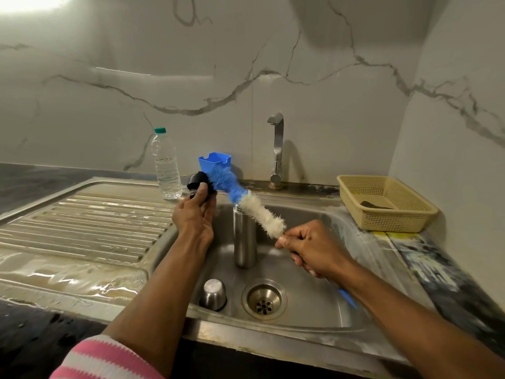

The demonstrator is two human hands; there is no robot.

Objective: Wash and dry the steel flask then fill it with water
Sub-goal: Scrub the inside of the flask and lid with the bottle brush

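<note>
Steel flask (244, 239) stands upright in the sink (314, 318). Above it, left hand (195, 214) pinches the black lid (200, 184); right hand (311, 250) grips the brush (254, 205)

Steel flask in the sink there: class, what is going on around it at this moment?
A person is washing up at a steel sink. The left hand holds the flask's black stopper, and the right hand grips a blue and white bottle brush, its bristles against the stopper. The open steel flask stands upright in the basin, with its steel cup upside down near the drain. The tap shows no water running.
</note>
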